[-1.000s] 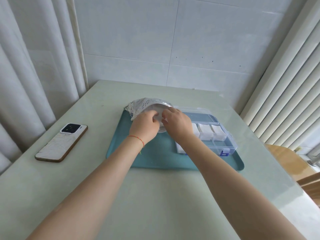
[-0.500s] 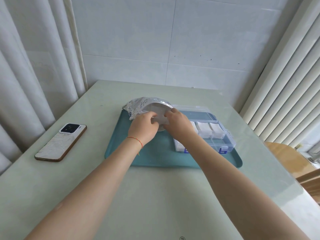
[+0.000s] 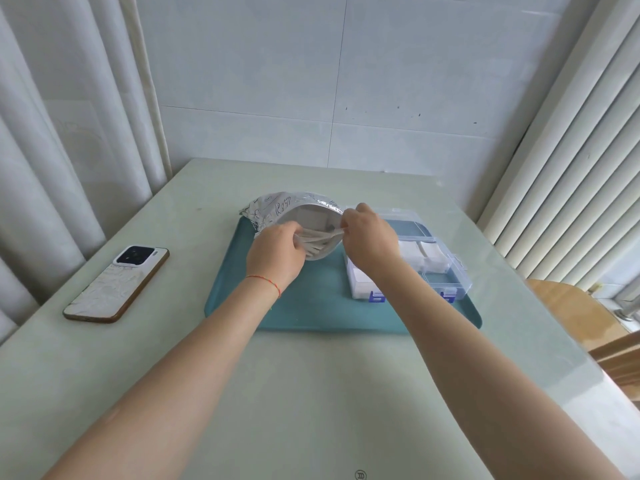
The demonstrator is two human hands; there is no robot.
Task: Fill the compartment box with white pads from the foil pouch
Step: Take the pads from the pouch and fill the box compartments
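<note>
A silver foil pouch (image 3: 277,207) with blue print lies open-mouthed on the teal tray (image 3: 311,306), its mouth facing me. My left hand (image 3: 275,254) grips the pouch's lower left rim and several white pads (image 3: 317,242) fanned at the mouth. My right hand (image 3: 369,237) pinches the right ends of those pads at the pouch's right rim. The clear compartment box (image 3: 450,271) sits on the tray to the right, lid open, with white pads in its compartments; my right forearm hides part of it.
A phone (image 3: 117,284) in a white case lies on the pale green table (image 3: 311,410) to the left. Curtains hang at the left, blinds at the right. A wooden chair (image 3: 571,313) stands past the table's right edge.
The pouch mouth has opened wider and pads now show fanned between my hands. My right hand has shifted slightly right and up at the rim.
</note>
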